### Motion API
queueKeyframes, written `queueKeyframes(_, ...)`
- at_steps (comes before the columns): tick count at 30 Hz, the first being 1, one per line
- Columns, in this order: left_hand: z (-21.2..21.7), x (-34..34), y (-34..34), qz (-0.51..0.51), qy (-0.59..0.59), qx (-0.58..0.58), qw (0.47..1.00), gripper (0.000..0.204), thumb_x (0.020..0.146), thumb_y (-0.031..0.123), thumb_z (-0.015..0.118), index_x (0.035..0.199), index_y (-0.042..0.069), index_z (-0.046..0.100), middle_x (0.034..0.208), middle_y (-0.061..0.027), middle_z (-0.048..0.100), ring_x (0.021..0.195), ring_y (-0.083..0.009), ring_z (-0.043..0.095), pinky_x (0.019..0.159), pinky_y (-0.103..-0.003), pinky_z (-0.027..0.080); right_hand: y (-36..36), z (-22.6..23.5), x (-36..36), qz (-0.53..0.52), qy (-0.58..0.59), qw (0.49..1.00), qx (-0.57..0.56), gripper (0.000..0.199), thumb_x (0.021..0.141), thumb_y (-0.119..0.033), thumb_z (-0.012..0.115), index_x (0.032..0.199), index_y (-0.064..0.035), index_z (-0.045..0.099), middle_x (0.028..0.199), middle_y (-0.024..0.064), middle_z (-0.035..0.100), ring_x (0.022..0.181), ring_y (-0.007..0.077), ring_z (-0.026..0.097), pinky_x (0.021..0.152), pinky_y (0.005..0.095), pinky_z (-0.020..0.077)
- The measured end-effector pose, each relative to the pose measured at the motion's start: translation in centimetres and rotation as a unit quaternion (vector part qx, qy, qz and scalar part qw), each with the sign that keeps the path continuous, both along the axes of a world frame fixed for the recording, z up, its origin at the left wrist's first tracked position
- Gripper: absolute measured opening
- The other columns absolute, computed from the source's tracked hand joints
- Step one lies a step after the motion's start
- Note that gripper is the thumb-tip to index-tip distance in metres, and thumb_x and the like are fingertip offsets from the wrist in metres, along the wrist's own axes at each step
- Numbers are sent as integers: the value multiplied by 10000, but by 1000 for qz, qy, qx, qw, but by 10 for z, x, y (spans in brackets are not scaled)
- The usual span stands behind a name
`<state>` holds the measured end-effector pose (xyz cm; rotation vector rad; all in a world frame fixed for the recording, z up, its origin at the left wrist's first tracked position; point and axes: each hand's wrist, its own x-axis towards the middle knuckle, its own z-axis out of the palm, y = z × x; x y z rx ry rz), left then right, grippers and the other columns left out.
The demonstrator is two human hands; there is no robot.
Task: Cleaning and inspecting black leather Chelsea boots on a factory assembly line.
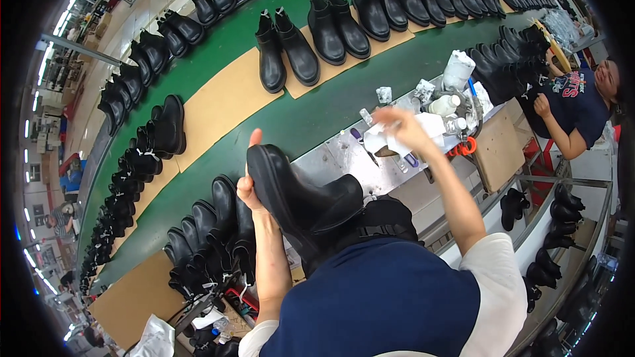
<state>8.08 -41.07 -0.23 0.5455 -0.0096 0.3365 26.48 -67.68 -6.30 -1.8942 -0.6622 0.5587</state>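
A black ankle boot (281, 185) lies tilted on its side in front of me, its sole edge turned to the left and its shaft toward my lap. My left hand (250, 182) grips it at the toe and sole, thumb pointing up. Over the metal worktop (340, 158), my right hand (400, 125) is reaching out above some white paper or cloth (430, 127); motion blurs its fingers. Close to that hand are a white bottle (444, 105), a clear bottle (455, 125) and a purple-handled tool (357, 135).
Black boots stand in pairs, such as this pair (288, 49), along the green conveyor (225, 132) on brown cardboard (228, 92). More boots (205, 231) crowd my left side. Orange-handled scissors (463, 148) lie at the worktop's edge. A co-worker (572, 102) stands at right.
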Motion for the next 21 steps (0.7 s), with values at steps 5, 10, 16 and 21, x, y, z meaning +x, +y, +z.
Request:
queueKeyframes(5, 10, 18, 3, 150, 279, -22, 948, 532, 840, 365, 519, 1230, 4, 515, 1040, -107, 613, 876, -232, 601, 760, -325, 510, -86, -76, 87, -86, -151, 910, -377, 565, 628, -87, 633, 1190, -56, 575, 1165, 172, 602, 1080, 322, 577, 930, 411, 462)
queueKeyframes(10, 28, -13, 1, 160, 172, -32, 972, 527, 844, 362, 444, 1205, -11, 537, 1152, -144, 598, 1026, -294, 594, 915, -417, 476, -34, -95, 78, -40, -69, 900, -428, 712, 604, -242, 712, 1284, -172, 513, 1222, 142, 572, 1121, 336, 546, 956, 515, 419)
queueKeyframes(16, 10, -13, -12, -12, 26, -25, 999, 702, 737, 238, 542, 1402, 134, 340, 1158, -181, 583, 971, -327, 616, 824, -453, 526, -66, -84, 59, -233, -74, 931, -270, 360, 653, -112, 614, 1011, -111, 651, 1055, 116, 646, 1014, 312, 588, 864, 525, 435)
queueKeyframes(21, 20, -8, -5, -12, 27, 17, 999, 724, 714, 269, 586, 1387, 179, 333, 1188, -218, 546, 972, -329, 616, 752, -449, 566, -65, -76, 52, -336, -113, 930, -102, 252, 610, -66, 619, 861, -41, 619, 834, 106, 608, 835, 276, 604, 691, 391, 472)
